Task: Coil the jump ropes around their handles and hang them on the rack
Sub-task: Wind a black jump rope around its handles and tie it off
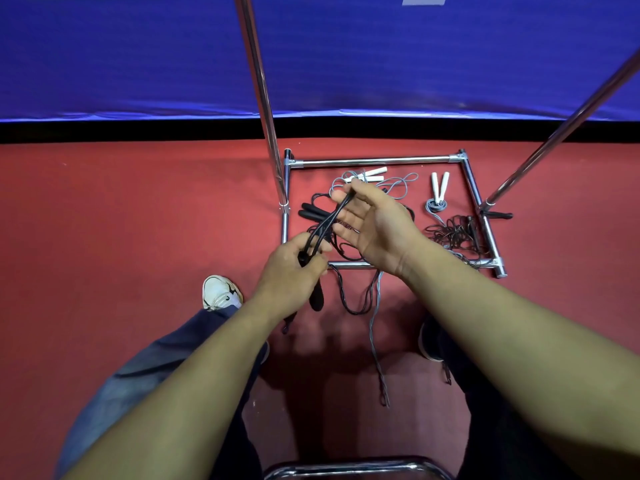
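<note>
Left hand [294,268] at about 7 o'clock from picture centre, fingers curled round the black handles [316,296] of a black jump rope [329,221], lower handle end poking out below the fist toward 6 o'clock. Right hand [372,223] just past centre toward 2 o'clock of the left, palm up, fingers mostly straight and slightly spread, thumb and forefinger pinching a loop of the same rope at 11 o'clock of the palm. Rope strands stretched taut between the two hands, slack trailing down to the red floor [121,220] at 6 o'clock.

Behind the hands, toward 12 o'clock, the chrome rack [377,161] base flat on the floor, two upright poles rising from its sides. Inside the base: a second pair of black handles [310,211] at 9 o'clock, a grey rope with white handles [372,174] at 12 o'clock, another white-handled rope [439,192] at 2 o'clock, a thin black tangle [453,233] at 3 o'clock. White shoe [220,292] at 8 o'clock. Blue wall padding [138,57] across the top.
</note>
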{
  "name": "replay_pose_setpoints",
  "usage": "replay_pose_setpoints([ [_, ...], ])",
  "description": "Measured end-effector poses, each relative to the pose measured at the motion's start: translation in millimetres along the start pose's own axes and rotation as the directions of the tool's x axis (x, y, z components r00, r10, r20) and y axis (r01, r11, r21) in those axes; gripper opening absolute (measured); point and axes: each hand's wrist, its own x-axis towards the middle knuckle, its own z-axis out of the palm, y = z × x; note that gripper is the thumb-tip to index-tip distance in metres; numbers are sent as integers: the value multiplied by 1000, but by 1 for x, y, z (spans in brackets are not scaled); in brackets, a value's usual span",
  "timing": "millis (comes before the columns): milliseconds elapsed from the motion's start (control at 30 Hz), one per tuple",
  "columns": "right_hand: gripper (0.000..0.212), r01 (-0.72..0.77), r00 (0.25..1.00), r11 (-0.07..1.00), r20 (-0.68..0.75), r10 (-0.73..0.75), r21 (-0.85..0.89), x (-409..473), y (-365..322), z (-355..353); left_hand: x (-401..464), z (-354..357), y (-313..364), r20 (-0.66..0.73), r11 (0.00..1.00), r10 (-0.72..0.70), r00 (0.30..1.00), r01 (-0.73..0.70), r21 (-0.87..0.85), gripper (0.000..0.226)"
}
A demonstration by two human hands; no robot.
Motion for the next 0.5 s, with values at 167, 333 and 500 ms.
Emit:
replay_pose_setpoints([
  [167,16,8,1000,991,-9,-9,-130,0,4,1,-1,0,-3,78,999,-38,996,37,20,22],
  [333,12,4,1000,977,-29,-11,-213,-1,2,-2,-5,3,0,259,972,-116,959,164,-170,29],
  [500,17,-8,1000,995,-26,6,-104,-1,-9,-4,-13,2,8,521,823,-101,848,365,-434,26],
])
